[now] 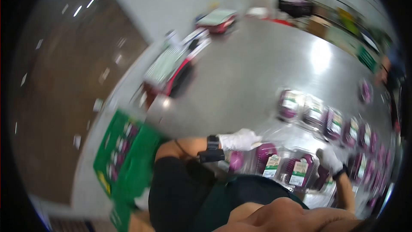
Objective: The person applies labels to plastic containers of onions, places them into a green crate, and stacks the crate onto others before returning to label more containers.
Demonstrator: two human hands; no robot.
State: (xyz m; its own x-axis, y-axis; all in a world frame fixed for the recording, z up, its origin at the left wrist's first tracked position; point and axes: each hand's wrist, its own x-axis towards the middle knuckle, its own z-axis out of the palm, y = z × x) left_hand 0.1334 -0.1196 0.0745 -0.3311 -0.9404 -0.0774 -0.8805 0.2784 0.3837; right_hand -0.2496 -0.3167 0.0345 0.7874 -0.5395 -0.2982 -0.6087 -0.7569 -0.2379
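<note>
My left hand [242,140], in a white glove, reaches in from the left with its fingers stretched out, beside the clear lid edge of a plastic clamshell pack with purple contents [267,150]. My right hand [329,160], also gloved in white, is at the right end of the near row, beside a labelled clamshell pack [299,169]; blur hides how its fingers lie. A purple item [236,160] shows below my left wrist. Behind my hands runs a second row of labelled packs [315,112], reaching toward the right edge.
A green crate [110,146] holding several packs stands at the left. On the metal table [240,77] are a scale-like device with a red base [169,71] and another [218,20] farther back. One pack [365,91] lies apart at right, near another person's arm [383,71].
</note>
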